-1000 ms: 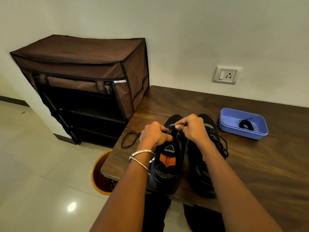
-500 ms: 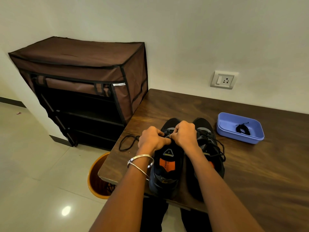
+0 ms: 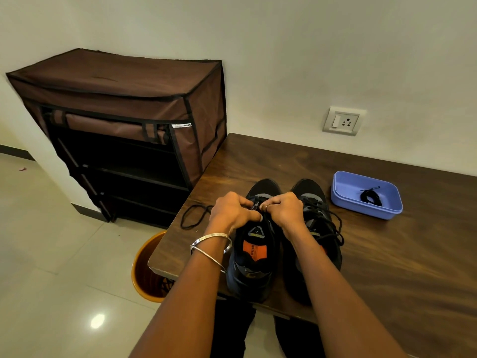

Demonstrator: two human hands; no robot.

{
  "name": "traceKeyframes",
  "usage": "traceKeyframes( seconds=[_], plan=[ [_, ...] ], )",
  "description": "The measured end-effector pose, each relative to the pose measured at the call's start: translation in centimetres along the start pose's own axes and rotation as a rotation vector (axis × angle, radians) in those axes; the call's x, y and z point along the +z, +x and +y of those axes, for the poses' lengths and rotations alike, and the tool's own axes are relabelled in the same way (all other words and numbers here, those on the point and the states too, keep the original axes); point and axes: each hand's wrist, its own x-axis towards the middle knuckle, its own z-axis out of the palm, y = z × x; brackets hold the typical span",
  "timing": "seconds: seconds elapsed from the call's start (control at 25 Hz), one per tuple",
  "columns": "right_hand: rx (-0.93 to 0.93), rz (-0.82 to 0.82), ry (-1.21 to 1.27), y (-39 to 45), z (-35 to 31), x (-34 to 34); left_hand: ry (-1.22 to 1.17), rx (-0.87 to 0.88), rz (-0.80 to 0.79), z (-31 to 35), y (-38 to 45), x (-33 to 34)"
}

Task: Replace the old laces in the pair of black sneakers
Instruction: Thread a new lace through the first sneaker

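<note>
Black sneakers (image 3: 284, 244) — two; both hands' fingers (image 3: 251, 202) pinch one lace (image 3: 255, 208) — another lies coiled in one tray (image 3: 343, 202).

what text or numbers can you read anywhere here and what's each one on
"7" on the triangular tag of the left sneaker's tongue
"cush", cut off, on the orange insole patch inside that sneaker
"Studi", cut off, on the white label of the brown fabric rack
Smaller print under each is too blurred to read; the wall socket shows no text.
</note>
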Motion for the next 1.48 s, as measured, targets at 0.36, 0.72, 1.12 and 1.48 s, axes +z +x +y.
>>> traceKeyframes(
  seconds=[0.36, 0.72, 1.12, 1.48],
  plan=[
    [0.305, -0.006, 0.239, -0.3, -0.4, 0.7, -0.062, -0.009, -0.067, -0.7, 1.0, 0.2],
    [0.234, -0.151, 0.135, 0.6, -0.2, 0.1, -0.208, -0.010, -0.172, -1.0, 1.0, 0.0],
    [0.298, -0.134, 0.302, 0.4, 0.0, 0.3, -0.132, -0.065, 0.054, -0.7, 0.8, 0.9],
    [0.312, -0.103, 0.316, 0.1, -0.3, 0.6, -0.209, -0.038, -0.134, -1.1, 1.2, 0.4]
  ],
)
